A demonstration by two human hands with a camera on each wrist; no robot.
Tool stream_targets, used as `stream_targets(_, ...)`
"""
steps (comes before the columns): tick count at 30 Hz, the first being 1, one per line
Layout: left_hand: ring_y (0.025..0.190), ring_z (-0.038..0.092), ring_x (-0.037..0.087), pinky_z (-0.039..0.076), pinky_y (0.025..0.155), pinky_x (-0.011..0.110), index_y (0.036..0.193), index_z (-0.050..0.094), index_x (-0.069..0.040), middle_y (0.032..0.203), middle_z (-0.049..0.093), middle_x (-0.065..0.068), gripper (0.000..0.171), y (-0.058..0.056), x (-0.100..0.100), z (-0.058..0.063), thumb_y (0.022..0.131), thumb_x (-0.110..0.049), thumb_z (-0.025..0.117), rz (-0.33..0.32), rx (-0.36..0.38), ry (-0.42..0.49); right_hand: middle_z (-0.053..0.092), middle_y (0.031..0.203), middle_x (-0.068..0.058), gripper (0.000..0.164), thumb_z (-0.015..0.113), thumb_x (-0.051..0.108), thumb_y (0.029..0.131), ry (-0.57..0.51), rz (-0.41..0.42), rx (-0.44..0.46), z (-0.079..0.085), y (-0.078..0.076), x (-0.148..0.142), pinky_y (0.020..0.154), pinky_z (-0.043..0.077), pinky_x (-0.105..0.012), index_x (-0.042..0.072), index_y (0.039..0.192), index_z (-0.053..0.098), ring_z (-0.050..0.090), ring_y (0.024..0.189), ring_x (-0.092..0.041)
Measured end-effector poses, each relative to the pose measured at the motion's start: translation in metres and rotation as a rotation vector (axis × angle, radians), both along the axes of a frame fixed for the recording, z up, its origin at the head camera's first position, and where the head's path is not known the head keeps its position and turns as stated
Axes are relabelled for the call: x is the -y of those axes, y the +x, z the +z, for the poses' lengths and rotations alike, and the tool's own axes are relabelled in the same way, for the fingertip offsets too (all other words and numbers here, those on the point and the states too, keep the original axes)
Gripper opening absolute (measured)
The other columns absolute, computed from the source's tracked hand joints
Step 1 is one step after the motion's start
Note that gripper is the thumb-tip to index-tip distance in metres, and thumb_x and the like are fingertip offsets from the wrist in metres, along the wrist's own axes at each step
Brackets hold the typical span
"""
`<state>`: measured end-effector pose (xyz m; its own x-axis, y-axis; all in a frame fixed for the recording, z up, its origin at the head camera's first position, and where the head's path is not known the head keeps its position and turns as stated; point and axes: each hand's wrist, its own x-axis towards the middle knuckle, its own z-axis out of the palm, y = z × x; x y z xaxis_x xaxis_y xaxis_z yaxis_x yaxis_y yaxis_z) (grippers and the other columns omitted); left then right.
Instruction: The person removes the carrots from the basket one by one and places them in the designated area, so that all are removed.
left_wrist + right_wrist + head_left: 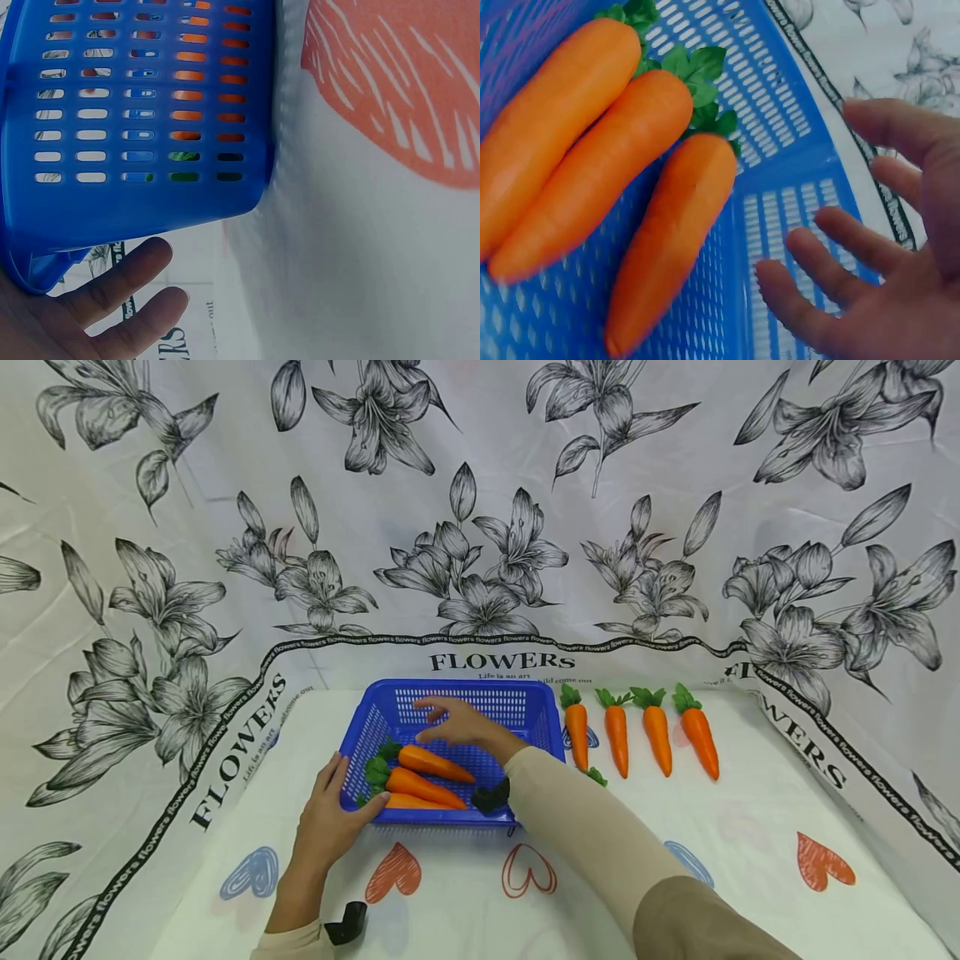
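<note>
Flowered cloth (480, 452) fills twelve o'clock, white table (450, 902) spread below, and here's the blue basket (450, 817) at six! Left hand (330, 818) grips its corner at eight, thumb over the rim. Right hand (461, 724) hangs over it, fingers spread, grasping nothing. Three orange carrots (427, 787) lie inside toward eight; four outer carrots (616, 739) line up at three, leafy tuft (596, 777) beside the row.
</note>
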<state>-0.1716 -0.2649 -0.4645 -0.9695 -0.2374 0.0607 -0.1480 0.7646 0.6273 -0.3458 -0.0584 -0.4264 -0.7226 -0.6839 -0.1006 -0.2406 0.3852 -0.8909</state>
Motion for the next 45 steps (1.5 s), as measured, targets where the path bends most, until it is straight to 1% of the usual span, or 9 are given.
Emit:
stream_targets(3,0.136,0.023,0.049,0.024,0.102,0.068,0.155,0.016,-0.009,0.159,0.009,0.014,0.106,0.000,0.000,0.000,0.080,-0.067,0.063,0.000,-0.002,0.005,0.056,0.127,-0.012,0.060,0.077,0.023,0.084,0.046,0.020,0.006,-0.007,-0.004,0.001,0.078,0.055,-0.045,0.024,0.140,0.052,0.058,0.101,-0.023)
stream_targets(10,0.136,0.023,0.048,0.026,0.102,0.066,0.155,0.016,-0.009,0.159,0.009,0.014,0.105,0.002,-0.001,-0.002,0.080,-0.067,0.063,0.010,0.000,-0.005,0.053,0.131,-0.019,0.058,0.077,0.022,0.085,0.131,0.067,0.068,-0.027,-0.009,0.002,0.075,0.056,-0.044,0.027,0.138,0.054,0.061,0.098,-0.027)
stream_targets(16,0.135,0.024,0.049,0.025,0.102,0.067,0.155,0.016,-0.009,0.159,0.010,0.013,0.105,0.001,-0.001,0.001,0.080,-0.067,0.062,0.004,-0.006,-0.009,0.055,0.127,-0.017,0.061,0.077,0.020,0.084,0.132,0.083,0.071,-0.025,-0.009,0.003,0.075,0.055,-0.044,0.023,0.140,0.053,0.061,0.097,-0.031)
stream_targets(20,0.135,0.024,0.049,0.026,0.101,0.067,0.155,0.016,-0.009,0.159,0.009,0.013,0.106,0.000,-0.002,0.001,0.080,-0.067,0.062,0.005,-0.001,-0.007,0.057,0.124,-0.016,0.061,0.077,0.018,0.084,0.174,0.096,0.012,-0.025,-0.008,0.001,0.075,0.055,-0.039,0.020,0.140,0.053,0.062,0.093,-0.026)
stream_targets(24,0.136,0.023,0.048,0.026,0.101,0.067,0.155,0.016,-0.010,0.159,0.009,0.013,0.106,0.000,-0.002,0.000,0.080,-0.068,0.062,0.007,0.003,-0.014,0.058,0.123,-0.012,0.060,0.076,0.020,0.085,0.240,0.102,-0.030,-0.031,-0.008,0.001,0.076,0.055,-0.035,0.023,0.140,0.052,0.061,0.095,-0.022)
stream_targets(31,0.136,0.023,0.048,0.023,0.103,0.067,0.155,0.017,-0.009,0.160,0.008,0.013,0.105,0.001,-0.001,-0.001,0.080,-0.066,0.064,0.008,-0.011,-0.015,0.058,0.122,-0.007,0.058,0.077,0.023,0.084,0.286,0.099,-0.030,-0.038,-0.009,0.002,0.086,0.052,-0.041,0.029,0.137,0.055,0.058,0.104,-0.025)
stream_targets(35,0.136,0.023,0.048,0.024,0.103,0.067,0.155,0.016,-0.009,0.160,0.008,0.012,0.106,0.001,-0.001,-0.002,0.080,-0.066,0.064,0.009,-0.017,-0.020,0.060,0.118,-0.006,0.057,0.077,0.022,0.084,0.304,0.109,-0.041,-0.040,-0.009,0.003,0.087,0.051,-0.042,0.030,0.136,0.056,0.059,0.102,-0.023)
stream_targets(40,0.137,0.023,0.046,0.025,0.103,0.066,0.155,0.017,-0.009,0.160,0.009,0.011,0.106,0.001,-0.001,-0.003,0.080,-0.067,0.063,0.014,-0.024,-0.021,0.062,0.111,-0.005,0.060,0.077,0.021,0.084,0.330,0.157,-0.044,-0.041,-0.009,0.004,0.084,0.053,-0.038,0.030,0.139,0.054,0.061,0.094,-0.019)
stream_targets(45,0.137,0.021,0.048,0.022,0.102,0.068,0.155,0.014,-0.011,0.160,0.006,0.011,0.106,0.002,-0.001,-0.001,0.080,-0.067,0.063,0.017,0.007,-0.013,0.063,0.112,-0.005,0.059,0.075,0.019,0.086,0.352,0.179,-0.050,-0.040,-0.008,0.003,0.085,0.053,-0.037,0.031,0.139,0.053,0.061,0.095,-0.017)
